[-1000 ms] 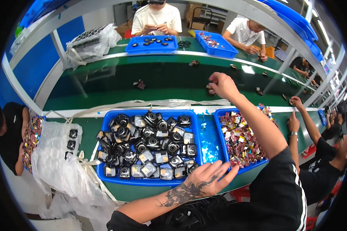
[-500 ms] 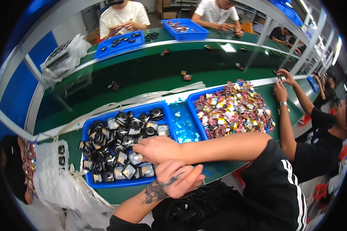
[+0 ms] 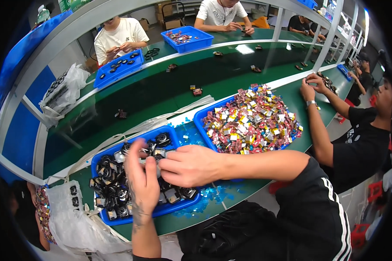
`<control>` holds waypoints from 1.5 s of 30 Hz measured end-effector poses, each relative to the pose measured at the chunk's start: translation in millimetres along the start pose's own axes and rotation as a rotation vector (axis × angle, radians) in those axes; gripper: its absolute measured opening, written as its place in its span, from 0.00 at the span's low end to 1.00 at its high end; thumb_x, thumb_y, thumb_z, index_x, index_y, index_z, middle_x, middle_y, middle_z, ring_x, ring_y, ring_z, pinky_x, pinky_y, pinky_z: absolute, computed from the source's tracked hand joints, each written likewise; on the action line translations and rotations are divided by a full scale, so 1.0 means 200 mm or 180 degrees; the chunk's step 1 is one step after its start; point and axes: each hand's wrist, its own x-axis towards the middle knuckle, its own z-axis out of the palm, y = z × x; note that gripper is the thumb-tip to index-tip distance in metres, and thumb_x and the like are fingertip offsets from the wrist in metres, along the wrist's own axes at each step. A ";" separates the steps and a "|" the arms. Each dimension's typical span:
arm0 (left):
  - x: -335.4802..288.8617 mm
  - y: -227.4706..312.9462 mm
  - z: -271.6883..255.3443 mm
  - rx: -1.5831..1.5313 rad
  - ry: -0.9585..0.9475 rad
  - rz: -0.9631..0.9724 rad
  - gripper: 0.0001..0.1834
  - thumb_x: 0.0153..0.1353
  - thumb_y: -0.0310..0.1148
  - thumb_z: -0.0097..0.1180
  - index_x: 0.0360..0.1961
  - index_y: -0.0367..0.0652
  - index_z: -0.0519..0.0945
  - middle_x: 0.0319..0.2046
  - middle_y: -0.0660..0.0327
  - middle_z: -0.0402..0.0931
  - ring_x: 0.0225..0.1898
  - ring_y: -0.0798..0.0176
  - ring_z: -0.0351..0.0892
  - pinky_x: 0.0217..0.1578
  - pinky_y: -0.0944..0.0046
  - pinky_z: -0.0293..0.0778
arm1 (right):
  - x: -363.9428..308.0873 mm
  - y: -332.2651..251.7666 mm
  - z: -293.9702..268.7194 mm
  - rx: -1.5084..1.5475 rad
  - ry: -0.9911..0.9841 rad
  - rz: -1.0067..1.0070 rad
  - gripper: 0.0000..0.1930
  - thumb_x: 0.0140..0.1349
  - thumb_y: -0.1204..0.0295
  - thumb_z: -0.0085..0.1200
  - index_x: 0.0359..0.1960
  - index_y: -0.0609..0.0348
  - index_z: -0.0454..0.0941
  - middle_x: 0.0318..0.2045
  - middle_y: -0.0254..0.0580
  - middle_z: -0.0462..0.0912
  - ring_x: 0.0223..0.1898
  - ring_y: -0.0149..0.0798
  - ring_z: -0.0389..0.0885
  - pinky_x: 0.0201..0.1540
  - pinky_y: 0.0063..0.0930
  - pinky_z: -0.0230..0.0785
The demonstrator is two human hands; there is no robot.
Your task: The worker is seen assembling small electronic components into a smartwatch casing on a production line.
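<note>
On the green tabletop (image 3: 265, 91) sit two blue trays — the right one (image 3: 203, 116) heaped with small colourful pieces (image 3: 252, 119), the left tray (image 3: 101, 159) full of small black round parts (image 3: 111, 182). Both hands meet over the left tray: the right hand (image 3: 189, 165) and left hand (image 3: 141, 178) pinch something tiny between their fingertips — what each grip holds I cannot tell.
</note>
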 end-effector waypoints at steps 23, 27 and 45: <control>-0.04 0.03 0.10 -0.3038 -0.0840 -0.2212 0.18 0.67 0.24 0.45 0.58 0.41 0.68 0.48 0.56 0.75 0.41 0.67 0.78 0.37 0.70 0.74 | -0.62 -0.01 -0.58 0.0211 -0.1140 0.2930 0.08 0.50 0.75 0.63 0.33 0.55 0.80 0.30 0.40 0.75 0.38 0.46 0.77 0.39 0.39 0.71; -0.05 0.03 0.12 -0.2971 -0.0974 -0.2130 0.15 0.67 0.25 0.47 0.54 0.39 0.72 0.47 0.58 0.75 0.40 0.68 0.78 0.37 0.72 0.74 | -0.67 -0.06 -0.53 -0.0209 -0.1195 0.3169 0.11 0.48 0.73 0.65 0.36 0.54 0.81 0.34 0.38 0.77 0.40 0.45 0.78 0.41 0.38 0.73; -0.08 0.01 0.14 -0.2662 -0.1154 -0.2005 0.10 0.67 0.28 0.49 0.47 0.37 0.75 0.46 0.57 0.78 0.40 0.68 0.79 0.37 0.71 0.72 | -0.68 -0.14 -0.46 0.0375 -0.0342 0.3793 0.11 0.52 0.76 0.64 0.38 0.59 0.81 0.33 0.44 0.77 0.38 0.47 0.77 0.40 0.38 0.71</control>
